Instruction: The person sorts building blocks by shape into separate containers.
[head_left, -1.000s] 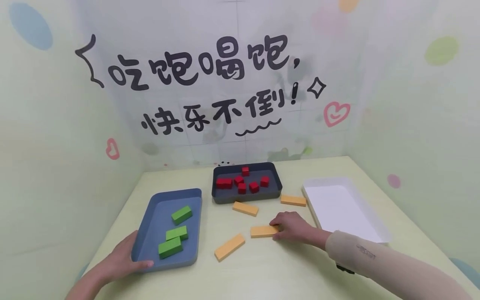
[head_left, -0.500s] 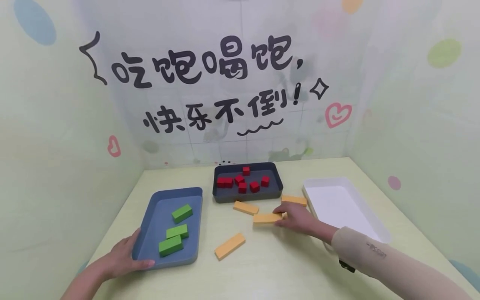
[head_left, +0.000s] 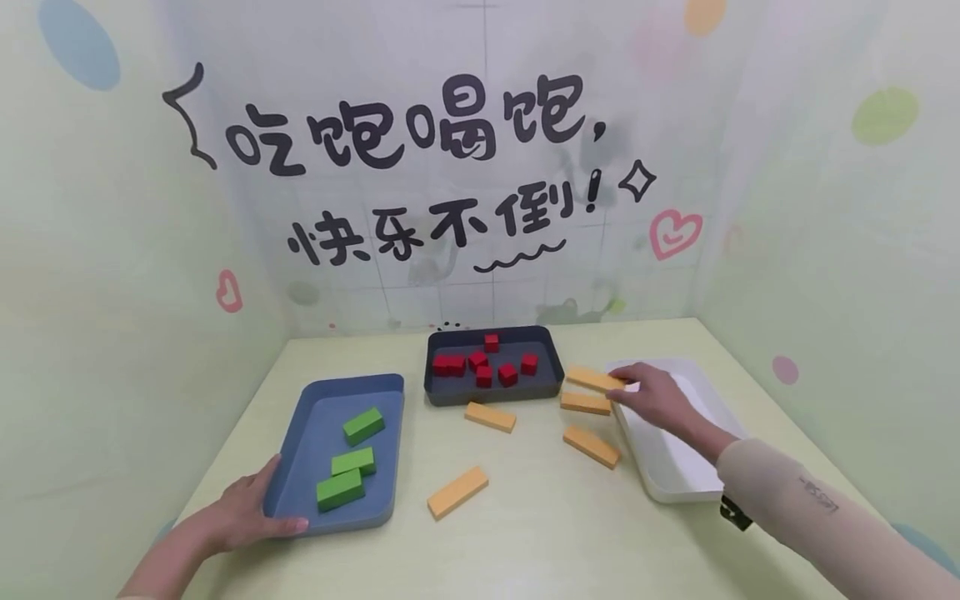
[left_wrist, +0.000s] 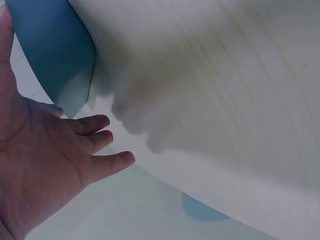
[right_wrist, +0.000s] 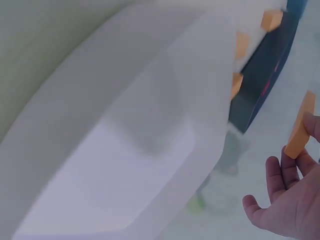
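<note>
My right hand (head_left: 656, 396) pinches an orange rectangular block (head_left: 592, 380) by its right end, above the left rim of the white tray (head_left: 697, 492). In the right wrist view the thumb and fingertips grip this block while the other fingers spread loosely. Just below it on the table lies a second orange block (head_left: 585, 404), with a third block (head_left: 591, 447) nearer me. My left hand (head_left: 243, 512) rests against the near left corner of the blue tray (head_left: 393, 454). Its fingers look straight and spread in the left wrist view, beside the tray wall (left_wrist: 62, 55).
Several green blocks (head_left: 341, 490) lie in the blue tray. At the back, a dark grey tray (head_left: 495, 394) holds several red cubes (head_left: 507, 375). More orange blocks lie mid-table, one block (head_left: 490, 417) behind another block (head_left: 457, 492). Walls enclose the table at the back and sides.
My right hand has lifted the orange block from mid-table and carried it right and back to the white tray's rim. A block the hand hid now shows. My left hand stays at the blue tray.
</note>
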